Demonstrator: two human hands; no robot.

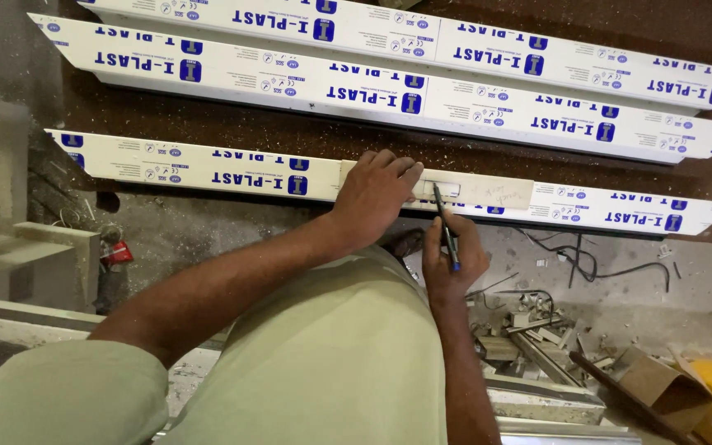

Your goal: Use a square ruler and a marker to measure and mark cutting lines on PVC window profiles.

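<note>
On the dark brown worktop [208, 124] lay three long white profile strips wrapped in film with repeated blue printing, running side by side with angled ends. On the nearest strip [208, 165] sat a small pale template piece [488, 192] (faintly scribbled on, unreadable here). The left hand [375, 191] pressed flat on that strip, fingers loosely spread. The right hand [452, 259] was closed around a blue pen [445, 227], its tip seemingly touching the template's edge.

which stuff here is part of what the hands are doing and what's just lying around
In use: left hand, right hand, pen, small template piece, nearest white profile.
Lying about: two far profiles, offcut scraps, black cable, cardboard box.
</note>
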